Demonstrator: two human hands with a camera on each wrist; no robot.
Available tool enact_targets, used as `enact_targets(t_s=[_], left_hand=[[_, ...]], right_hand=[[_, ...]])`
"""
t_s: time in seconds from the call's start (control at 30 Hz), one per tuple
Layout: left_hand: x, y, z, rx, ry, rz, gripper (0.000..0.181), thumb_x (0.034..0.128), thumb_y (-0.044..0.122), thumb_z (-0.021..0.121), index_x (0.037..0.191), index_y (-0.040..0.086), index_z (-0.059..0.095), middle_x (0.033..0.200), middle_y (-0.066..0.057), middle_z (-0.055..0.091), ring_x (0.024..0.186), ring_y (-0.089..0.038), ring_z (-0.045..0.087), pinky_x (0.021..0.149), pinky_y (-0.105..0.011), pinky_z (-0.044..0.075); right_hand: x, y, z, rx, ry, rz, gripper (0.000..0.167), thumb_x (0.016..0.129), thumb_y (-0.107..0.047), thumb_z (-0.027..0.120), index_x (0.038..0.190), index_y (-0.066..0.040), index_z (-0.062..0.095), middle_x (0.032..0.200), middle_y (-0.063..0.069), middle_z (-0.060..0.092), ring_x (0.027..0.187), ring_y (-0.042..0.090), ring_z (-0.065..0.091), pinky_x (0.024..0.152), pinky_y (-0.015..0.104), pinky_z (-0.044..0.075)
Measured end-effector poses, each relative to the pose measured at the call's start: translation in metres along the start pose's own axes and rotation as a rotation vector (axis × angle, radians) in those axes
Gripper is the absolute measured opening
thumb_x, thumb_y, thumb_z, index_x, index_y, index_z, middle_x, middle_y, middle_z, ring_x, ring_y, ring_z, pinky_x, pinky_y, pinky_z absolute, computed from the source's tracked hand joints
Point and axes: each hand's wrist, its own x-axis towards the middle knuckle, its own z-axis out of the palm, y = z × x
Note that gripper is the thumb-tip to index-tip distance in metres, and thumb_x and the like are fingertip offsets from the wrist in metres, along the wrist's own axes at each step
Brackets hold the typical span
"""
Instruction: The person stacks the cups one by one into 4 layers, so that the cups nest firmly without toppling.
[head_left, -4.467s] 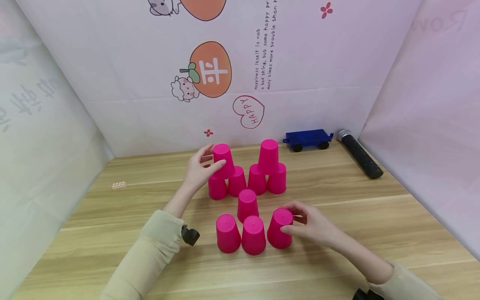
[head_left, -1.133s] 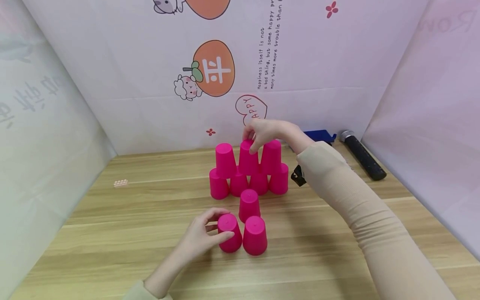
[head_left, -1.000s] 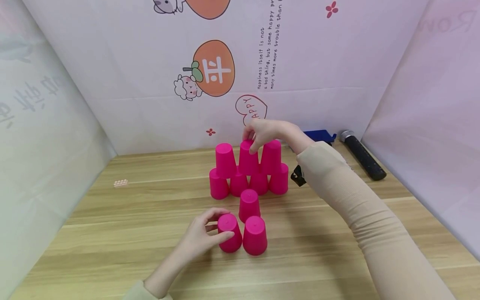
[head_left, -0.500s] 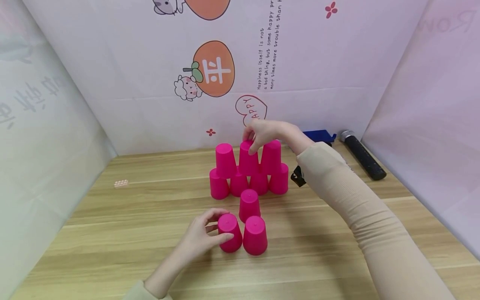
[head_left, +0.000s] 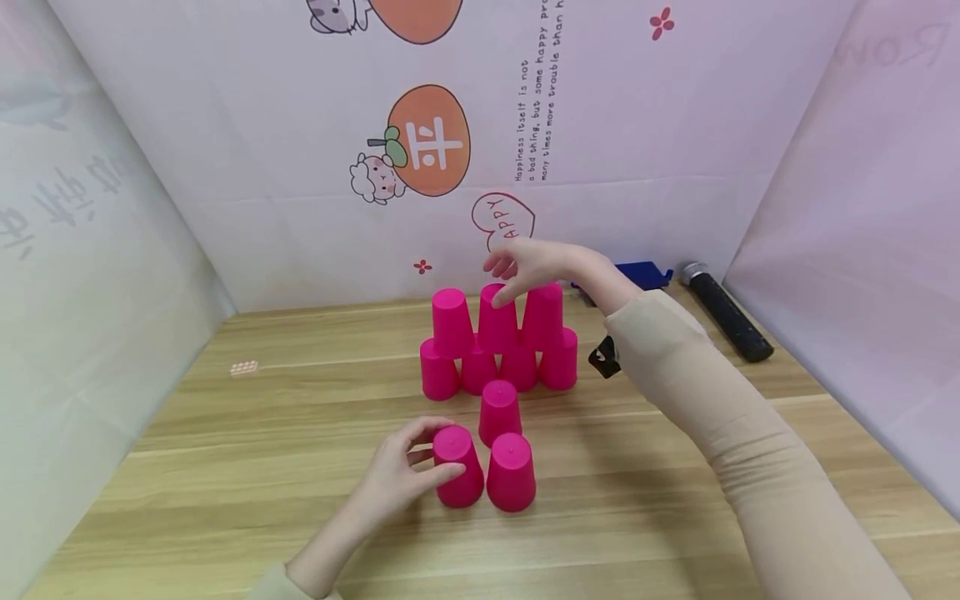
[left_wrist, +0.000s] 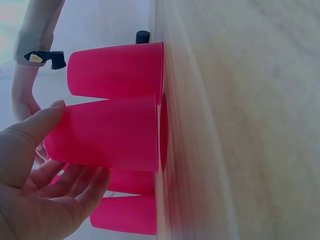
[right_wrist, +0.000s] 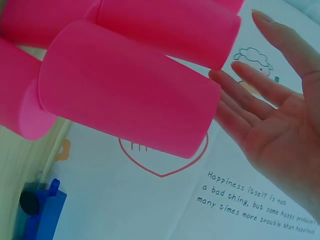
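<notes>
Upside-down pink plastic cups stand in two tiers at the back: several in a bottom row [head_left: 438,371], and three above, a left [head_left: 452,323], a middle [head_left: 498,329] and a right cup [head_left: 543,321]. My right hand [head_left: 540,265] hovers just over the middle one, fingers spread and off it; the right wrist view shows its palm beside that cup's end. Lower down, my left hand [head_left: 397,475] holds the front left cup [head_left: 461,483] between thumb and fingers. Beside this cup stands another [head_left: 512,475], with one more [head_left: 499,412] behind.
A blue toy wagon [head_left: 645,275], partly hidden by the right forearm, stands at the back wall. To its right lies a black microphone [head_left: 726,312]. Printed white cloth [head_left: 300,242] encloses the wooden table [head_left: 300,400] at the back and sides.
The right hand has set a cup in the middle of the upper tier and just let go, lifting slightly. The left hand came from the upper left cup to the front left one, now slightly tilted.
</notes>
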Motion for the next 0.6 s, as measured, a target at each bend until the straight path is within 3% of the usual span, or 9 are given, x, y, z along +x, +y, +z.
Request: enact_targets(t_s=[0.2,0.4,0.6], left_hand=[[0.0,-0.001,-0.004,-0.006,0.032,-0.02,0.049,0.0749,0.022,0.08,0.119,0.016,0.059,0.109,-0.002,0.064,0.104,-0.02,0.059,0.089,-0.027,0.053],[0.004,0.004,-0.014,-0.007,0.074,0.024,0.048,0.0751,0.021,0.08,0.118,0.014,0.059,0.109,-0.004,0.063,0.103,-0.022,0.058,0.088,-0.025,0.053],[0.01,0.016,-0.031,0.017,0.132,0.065,0.049,0.0758,0.018,0.079,0.12,0.008,0.058,0.112,-0.008,0.063,0.103,-0.024,0.058,0.088,-0.027,0.054]], right_hand=[[-0.017,0.003,0.003,0.031,0.137,-0.097,0.064,0.084,-0.027,0.07,0.138,-0.004,0.042,0.141,0.015,0.046,0.133,0.03,0.04,0.11,0.049,0.035],[-0.047,0.008,0.019,0.083,0.332,-0.124,0.065,0.086,-0.035,0.067,0.141,-0.015,0.039,0.146,0.006,0.04,0.138,0.025,0.032,0.111,0.052,0.031],[-0.077,0.017,0.044,0.193,0.405,-0.123,0.059,0.091,-0.03,0.062,0.142,-0.013,0.037,0.148,0.008,0.037,0.14,0.03,0.03,0.11,0.056,0.031]])
